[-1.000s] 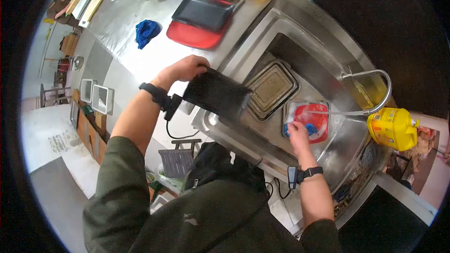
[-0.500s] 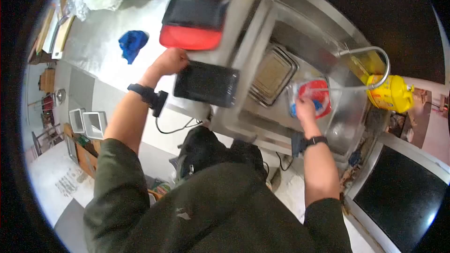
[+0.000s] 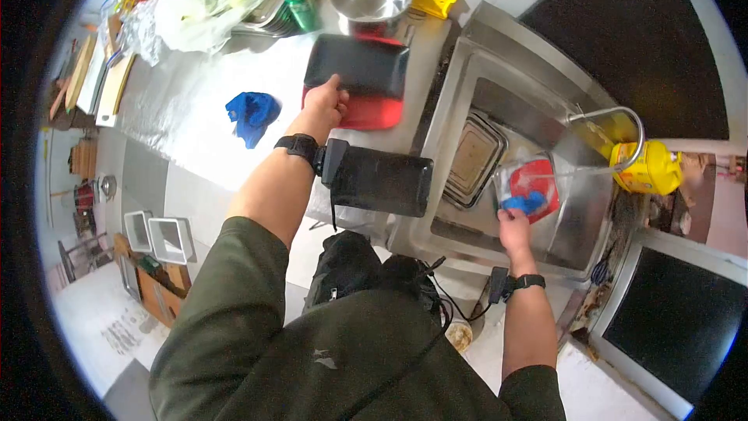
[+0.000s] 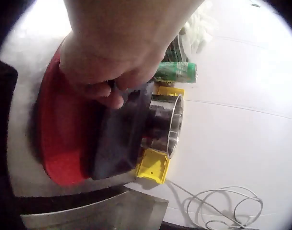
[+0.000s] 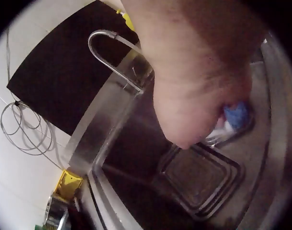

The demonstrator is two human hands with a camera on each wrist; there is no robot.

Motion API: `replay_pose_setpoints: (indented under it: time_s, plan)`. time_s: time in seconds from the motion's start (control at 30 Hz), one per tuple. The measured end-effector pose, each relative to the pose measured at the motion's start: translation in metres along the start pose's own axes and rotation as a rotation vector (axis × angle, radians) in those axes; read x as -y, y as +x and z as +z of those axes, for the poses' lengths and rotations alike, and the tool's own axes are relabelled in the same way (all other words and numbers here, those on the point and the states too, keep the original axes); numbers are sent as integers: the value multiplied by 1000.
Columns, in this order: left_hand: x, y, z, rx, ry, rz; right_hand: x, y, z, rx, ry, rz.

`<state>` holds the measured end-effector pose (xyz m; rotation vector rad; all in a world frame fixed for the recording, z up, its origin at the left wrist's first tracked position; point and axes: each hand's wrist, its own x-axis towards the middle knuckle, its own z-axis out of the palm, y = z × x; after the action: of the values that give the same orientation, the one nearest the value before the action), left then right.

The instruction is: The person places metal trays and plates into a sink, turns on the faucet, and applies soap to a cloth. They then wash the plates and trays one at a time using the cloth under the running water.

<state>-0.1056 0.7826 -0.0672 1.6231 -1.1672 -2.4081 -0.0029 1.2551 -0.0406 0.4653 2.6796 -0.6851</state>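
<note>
My left hand [image 3: 321,105] is at the near edge of a black tray [image 3: 362,62] lying on a red tray [image 3: 374,113] on the counter. In the left wrist view its thumb and fingers pinch that edge. Another black tray [image 3: 386,179] sits flat by the counter's front edge, below my left wrist. Down in the sink, my right hand [image 3: 514,230] grips a blue cloth [image 3: 526,203] over a red tray [image 3: 539,175] with whitish suds. Water runs from the faucet [image 3: 635,129] onto this tray. The right wrist view shows only a bit of the cloth [image 5: 237,116].
Stacked metal trays [image 3: 471,160] lie in the sink [image 3: 448,218] beside the red one. A yellow jug [image 3: 647,168] stands past the faucet. Along the counter's back are a steel bowl [image 3: 370,0], a green can [image 3: 301,6] and a plastic bag [image 3: 206,8]. A blue rag [image 3: 253,117] lies left.
My left hand has set the black tray down by the counter's front edge, let go and reached to the black tray at the back. My right hand keeps the blue cloth at the red tray.
</note>
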Motion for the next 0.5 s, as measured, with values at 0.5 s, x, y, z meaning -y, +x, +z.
replay_pose_setpoints:
  time_s: [0.5]
  plan:
    - [-5,42,-19,191,-38,335,-71,-4,-36,-93,65,63]
